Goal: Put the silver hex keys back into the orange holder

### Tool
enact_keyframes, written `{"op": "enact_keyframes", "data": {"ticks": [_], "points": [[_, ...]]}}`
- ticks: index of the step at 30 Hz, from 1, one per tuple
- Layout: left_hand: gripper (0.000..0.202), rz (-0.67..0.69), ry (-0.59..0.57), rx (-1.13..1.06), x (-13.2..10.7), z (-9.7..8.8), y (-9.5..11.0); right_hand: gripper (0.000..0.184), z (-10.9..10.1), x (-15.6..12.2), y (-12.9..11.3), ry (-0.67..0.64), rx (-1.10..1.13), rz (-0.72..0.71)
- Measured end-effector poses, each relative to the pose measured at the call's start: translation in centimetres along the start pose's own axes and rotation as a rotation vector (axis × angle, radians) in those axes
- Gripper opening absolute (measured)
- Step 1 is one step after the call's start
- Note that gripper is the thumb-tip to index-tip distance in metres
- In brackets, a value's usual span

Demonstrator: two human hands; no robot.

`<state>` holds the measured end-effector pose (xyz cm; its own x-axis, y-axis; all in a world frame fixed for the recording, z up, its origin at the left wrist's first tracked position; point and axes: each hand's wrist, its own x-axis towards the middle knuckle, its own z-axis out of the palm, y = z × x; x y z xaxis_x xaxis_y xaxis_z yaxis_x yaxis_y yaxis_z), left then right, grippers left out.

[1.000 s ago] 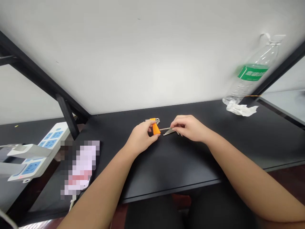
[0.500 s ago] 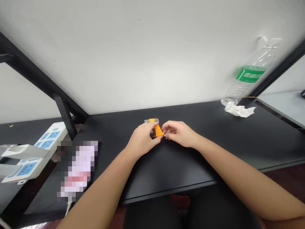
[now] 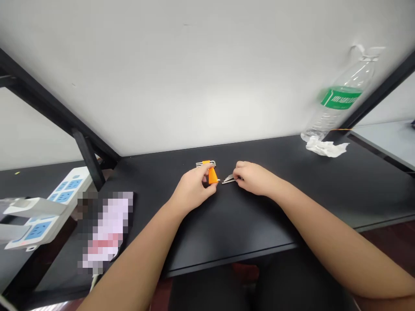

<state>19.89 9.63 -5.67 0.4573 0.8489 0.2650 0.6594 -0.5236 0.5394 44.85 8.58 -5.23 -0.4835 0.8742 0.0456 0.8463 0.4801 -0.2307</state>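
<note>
My left hand [image 3: 194, 185] pinches an orange hex key holder [image 3: 212, 176] between thumb and fingers, just above the black tabletop. A short bright metal tip [image 3: 218, 180] shows at the holder's right edge. My right hand [image 3: 254, 177] is closed on several silver hex keys [image 3: 228, 179], which stick out leftward towards the holder with a small gap between. Just behind my left fingertips, a second orange piece [image 3: 206, 162] has silver L-shaped keys [image 3: 212, 163] in it. My fingers hide part of both orange pieces.
A pixelated phone-like object [image 3: 108, 229] with a white cable lies at left, beside a white power strip [image 3: 69, 185] with plugs. At back right stand a plastic bottle [image 3: 342, 98] and crumpled tissue [image 3: 326, 147]. A white wall [image 3: 210, 77] rises behind the black table [image 3: 233, 233].
My right hand has moved right, away from the orange holder, and the silver hex keys in it now show. My left hand keeps its hold, shifted slightly left.
</note>
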Motion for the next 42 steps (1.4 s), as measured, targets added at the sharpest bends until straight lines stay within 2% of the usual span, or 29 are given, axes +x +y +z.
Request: {"op": "enact_keyframes", "data": {"ticks": [3, 6, 11, 14, 17, 27, 32, 35, 40, 42], "points": [[0.053, -0.014, 0.002, 0.005, 0.1, -0.2, 0.1, 0.008, -0.2, -0.1, -0.7, -0.019, -0.073, -0.001], [0.054, -0.024, 0.017, 0.011, 0.1, -0.3, 0.1, 0.011, -0.5, -0.3, -0.9, 0.008, 0.048, -0.002], [0.053, -0.045, 0.020, -0.012, 0.0, -0.3, 0.0, 0.015, -1.1, -0.2, -0.3, 0.213, 0.356, -0.098], [0.052, -0.054, 0.022, -0.037, 0.0, -0.2, 0.0, 0.018, -1.2, -0.1, -0.1, 0.339, 0.404, -0.137], [0.052, -0.058, 0.007, -0.054, -0.1, -0.2, 0.1, 0.021, -1.1, -0.1, -0.2, 0.386, 0.421, -0.173], [0.049, -0.047, 0.026, -0.089, -0.1, 0.1, -0.1, 0.023, -1.3, -0.4, -0.6, 0.336, 0.410, -0.260], [0.050, -0.047, 0.006, -0.073, -0.1, 0.3, 0.1, 0.022, -1.0, -0.2, -0.8, 0.321, 0.396, -0.259], [0.048, -0.031, 0.009, -0.095, -0.1, 0.2, 0.5, 0.023, -0.7, -0.2, -1.3, 0.301, 0.460, -0.245], [0.030, 0.036, -0.075, -0.135, 0.0, 0.1, 1.5, 0.028, -0.1, -0.1, -2.6, 0.198, 0.627, -0.257], [0.030, 0.035, -0.082, -0.135, 0.0, 0.0, 1.6, 0.030, 0.0, -0.1, -2.7, 0.184, 0.661, -0.230]]}}
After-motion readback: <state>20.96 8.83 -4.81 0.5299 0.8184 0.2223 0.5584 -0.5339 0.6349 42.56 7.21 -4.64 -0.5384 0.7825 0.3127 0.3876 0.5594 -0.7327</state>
